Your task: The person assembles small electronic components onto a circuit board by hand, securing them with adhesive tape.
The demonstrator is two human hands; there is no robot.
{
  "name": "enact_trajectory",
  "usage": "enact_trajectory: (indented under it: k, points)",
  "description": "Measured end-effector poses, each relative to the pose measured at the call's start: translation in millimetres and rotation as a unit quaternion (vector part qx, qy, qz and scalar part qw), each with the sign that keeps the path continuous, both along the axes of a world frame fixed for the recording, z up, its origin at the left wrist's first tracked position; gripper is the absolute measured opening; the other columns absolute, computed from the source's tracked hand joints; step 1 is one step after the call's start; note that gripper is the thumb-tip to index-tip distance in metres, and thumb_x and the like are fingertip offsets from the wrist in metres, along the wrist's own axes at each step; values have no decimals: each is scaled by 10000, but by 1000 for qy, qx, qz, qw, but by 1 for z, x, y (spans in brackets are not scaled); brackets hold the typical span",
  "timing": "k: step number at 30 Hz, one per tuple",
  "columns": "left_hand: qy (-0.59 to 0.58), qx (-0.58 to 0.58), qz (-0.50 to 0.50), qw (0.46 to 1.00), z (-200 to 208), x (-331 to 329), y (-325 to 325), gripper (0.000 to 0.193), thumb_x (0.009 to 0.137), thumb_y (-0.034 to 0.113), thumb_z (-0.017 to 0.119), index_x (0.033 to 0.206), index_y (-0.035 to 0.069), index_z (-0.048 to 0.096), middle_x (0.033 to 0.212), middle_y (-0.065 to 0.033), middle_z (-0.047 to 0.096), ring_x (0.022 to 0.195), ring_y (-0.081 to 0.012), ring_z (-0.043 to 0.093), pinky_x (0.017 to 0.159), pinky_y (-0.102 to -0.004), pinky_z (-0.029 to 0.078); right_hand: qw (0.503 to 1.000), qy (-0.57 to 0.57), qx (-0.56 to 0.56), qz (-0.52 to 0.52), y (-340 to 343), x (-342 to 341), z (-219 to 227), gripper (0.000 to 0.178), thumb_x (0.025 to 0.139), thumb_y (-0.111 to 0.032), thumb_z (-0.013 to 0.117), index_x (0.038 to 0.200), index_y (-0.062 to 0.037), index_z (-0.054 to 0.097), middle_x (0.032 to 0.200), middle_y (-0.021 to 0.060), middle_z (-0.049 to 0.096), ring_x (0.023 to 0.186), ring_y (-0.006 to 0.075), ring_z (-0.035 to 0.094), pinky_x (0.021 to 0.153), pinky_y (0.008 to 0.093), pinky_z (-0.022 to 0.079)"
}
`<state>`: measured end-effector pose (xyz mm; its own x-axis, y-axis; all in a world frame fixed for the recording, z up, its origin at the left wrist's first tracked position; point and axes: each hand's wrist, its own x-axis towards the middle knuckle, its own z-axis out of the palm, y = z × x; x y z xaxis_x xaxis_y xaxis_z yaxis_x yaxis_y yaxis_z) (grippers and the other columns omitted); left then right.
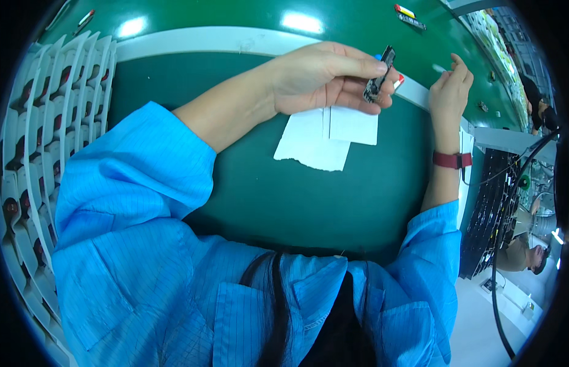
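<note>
My left hand (333, 76) reaches across the bench with its fingers closed on a small, narrow black part (380, 74), held upright between thumb and fingers. A bit of red and white (399, 81) shows just past those fingertips; whether it is held or lies behind cannot be told. Below the hand, white paper sheets (318, 147) overlap on the green mat, one with a torn lower edge. Off to the right, my right hand (451, 92) is raised with loosely bent fingers and nothing visible in them. A dark red wrist strap (451, 160) with a thin cord circles that wrist.
White divided trays (58, 104) holding dark and red parts stand along the left. A pale strip (217, 41) crosses the green bench (235, 183). Beyond it lie a yellow-and-red item (405, 11) and a black part (413, 22). At far right, another person (523, 254) sits near a black cable (496, 275).
</note>
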<state>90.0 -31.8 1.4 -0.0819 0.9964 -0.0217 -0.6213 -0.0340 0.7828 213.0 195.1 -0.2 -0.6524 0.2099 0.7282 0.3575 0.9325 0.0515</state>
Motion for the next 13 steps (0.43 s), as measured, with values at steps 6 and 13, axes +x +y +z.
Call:
enact_trajectory:
  k: [6,13]
  points:
    - [-65,18,-12,998,-4,-2,-6,345,909,193,461,1148,-55,484,1012,-122,590,951,-186,597,795,-288,525,577,9,-780,242,-77,9,27,319,862,-29,483,1173,37,470,1029,146,577,867,183,581,746,295,476]
    - [-50,-42,21,998,-8,-3,-3,369,901,195,482,1194,-28,456,1076,-125,564,983,-198,587,802,-291,521,612,-55,-743,265,-74,23,28,386,857,-88,543,1216,25,454,1024,137,604,879,157,599,814,250,478]
